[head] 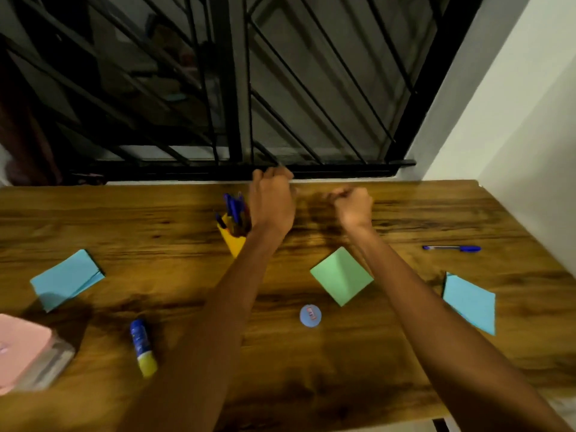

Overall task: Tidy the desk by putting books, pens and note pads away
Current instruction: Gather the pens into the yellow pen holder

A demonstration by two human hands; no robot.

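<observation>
Both fists, left hand and right hand, fingers curled empty, beside yellow pen holder.

The room is dim, with warm light from above that makes the wooden surface shine a bit and leaves dark shadows under both hands. The left hand and right hand look smeared and blurry. Beyond them the window is dark, and straight lines bend near the edges.
</observation>
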